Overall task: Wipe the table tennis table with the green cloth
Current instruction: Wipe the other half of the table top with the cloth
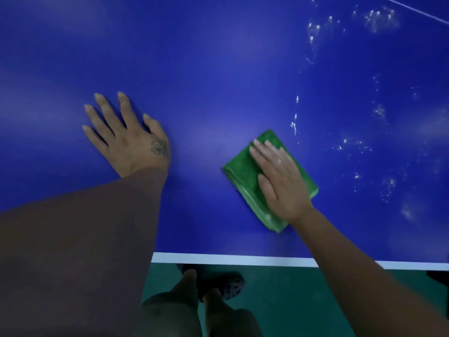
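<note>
**Flat-hand wiping on a matte blue tabletop**

Nearest, the white edge line [233, 260]. Beyond it, the right hand [279, 181] presses straight fingers on a folded, fuzzy green cloth [243, 176]; left of the cloth, the left hand [128, 139] lies splayed, empty, on the table [218, 69]. Farther right, white speckles [379, 18].

No text, number or brand can be read. The tattoo [159, 148] on the left hand [126, 139] is too blurred to make out.

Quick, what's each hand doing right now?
Left hand: open, fingers spread, flat on the blue table, holding nothing.
Right hand: open, straight fingers pressing the green cloth on the table.
</note>
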Tool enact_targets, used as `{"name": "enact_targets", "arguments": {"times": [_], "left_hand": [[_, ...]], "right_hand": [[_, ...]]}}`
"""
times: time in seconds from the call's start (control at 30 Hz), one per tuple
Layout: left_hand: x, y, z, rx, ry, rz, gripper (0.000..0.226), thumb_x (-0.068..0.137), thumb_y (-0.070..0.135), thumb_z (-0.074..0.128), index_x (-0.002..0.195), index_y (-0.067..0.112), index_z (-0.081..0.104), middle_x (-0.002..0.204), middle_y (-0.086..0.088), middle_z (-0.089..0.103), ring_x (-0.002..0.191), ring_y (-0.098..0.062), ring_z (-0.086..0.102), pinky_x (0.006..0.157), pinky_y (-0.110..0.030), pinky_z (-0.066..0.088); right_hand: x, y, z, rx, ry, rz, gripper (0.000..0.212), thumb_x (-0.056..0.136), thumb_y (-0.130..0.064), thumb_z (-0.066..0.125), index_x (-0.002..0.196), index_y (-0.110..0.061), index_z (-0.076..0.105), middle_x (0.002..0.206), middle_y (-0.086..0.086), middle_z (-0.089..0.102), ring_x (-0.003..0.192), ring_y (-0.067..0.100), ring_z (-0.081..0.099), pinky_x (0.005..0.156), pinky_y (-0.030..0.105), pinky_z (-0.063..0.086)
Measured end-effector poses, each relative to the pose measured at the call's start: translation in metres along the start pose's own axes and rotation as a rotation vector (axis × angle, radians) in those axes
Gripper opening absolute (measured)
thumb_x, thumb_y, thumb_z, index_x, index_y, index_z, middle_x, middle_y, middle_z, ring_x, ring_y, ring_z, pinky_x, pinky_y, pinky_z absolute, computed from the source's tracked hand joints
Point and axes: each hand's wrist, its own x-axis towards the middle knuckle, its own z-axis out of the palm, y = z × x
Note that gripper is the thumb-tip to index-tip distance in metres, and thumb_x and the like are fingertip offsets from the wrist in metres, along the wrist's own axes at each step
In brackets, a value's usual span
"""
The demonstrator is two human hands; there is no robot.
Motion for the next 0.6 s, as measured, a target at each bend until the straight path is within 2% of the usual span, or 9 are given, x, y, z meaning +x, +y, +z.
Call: {"name": "enact_targets", "arguments": {"times": [0.1, 0.2, 0.3, 0.37, 0.47, 0.6], "left_hand": [[0.001, 0.000, -0.004, -0.009, -0.025, -0.003, 0.069, 0.108, 0.050, 0.023, 0.172, 0.025, 0.024, 0.182, -0.009, 0.010, 0.168, -0.034, 0.005, 0.135, -0.057, 0.004], [0.001, 0.000, -0.005, -0.017, -0.024, -0.005, 0.069, 0.108, 0.050, 0.023, 0.172, 0.025, 0.025, 0.182, -0.009, 0.011, 0.168, -0.034, 0.006, 0.135, -0.058, 0.005], [0.001, -0.001, -0.002, -0.032, 0.004, -0.002, 0.066, 0.110, 0.049, 0.027, 0.171, 0.024, 0.028, 0.181, -0.010, 0.014, 0.168, -0.035, 0.009, 0.134, -0.059, 0.007], [0.000, -0.001, 0.000, -0.038, 0.018, 0.001, 0.065, 0.111, 0.048, 0.028, 0.171, 0.024, 0.028, 0.181, -0.011, 0.015, 0.168, -0.035, 0.010, 0.134, -0.060, 0.008], [0.001, -0.001, 0.000, -0.034, 0.026, -0.007, 0.065, 0.111, 0.048, 0.028, 0.171, 0.024, 0.027, 0.181, -0.011, 0.015, 0.168, -0.035, 0.010, 0.134, -0.060, 0.008], [0.000, 0.000, 0.001, -0.027, 0.033, 0.000, 0.066, 0.111, 0.048, 0.029, 0.171, 0.024, 0.027, 0.181, -0.011, 0.015, 0.168, -0.035, 0.010, 0.134, -0.059, 0.007]], "right_hand": [[-0.006, -0.012, 0.010, -0.142, 0.086, 0.110, 0.057, 0.116, -0.030, 0.035, 0.170, -0.014, 0.033, 0.179, -0.001, 0.028, 0.167, 0.021, 0.020, 0.135, 0.055, 0.020], [-0.057, -0.028, 0.021, -0.149, 0.063, 0.126, 0.058, 0.116, -0.034, 0.030, 0.171, -0.016, 0.031, 0.181, -0.003, 0.023, 0.168, 0.022, 0.019, 0.135, 0.055, 0.018], [-0.113, -0.015, 0.020, -0.107, -0.036, -0.007, 0.059, 0.114, -0.036, 0.036, 0.171, -0.020, 0.034, 0.179, -0.004, 0.028, 0.166, 0.024, 0.027, 0.130, 0.059, 0.027], [-0.122, 0.008, 0.009, -0.103, -0.115, -0.134, 0.060, 0.112, -0.037, 0.041, 0.170, -0.023, 0.036, 0.177, -0.004, 0.032, 0.164, 0.025, 0.031, 0.131, 0.056, 0.026], [-0.092, 0.047, -0.010, -0.136, -0.229, -0.315, 0.064, 0.109, -0.040, 0.043, 0.171, -0.027, 0.034, 0.178, -0.007, 0.030, 0.165, 0.023, 0.029, 0.135, 0.050, 0.018], [-0.024, 0.091, -0.028, -0.195, -0.220, -0.419, 0.066, 0.108, -0.040, 0.043, 0.171, -0.025, 0.032, 0.179, -0.006, 0.029, 0.165, 0.023, 0.028, 0.135, 0.049, 0.016]]}}
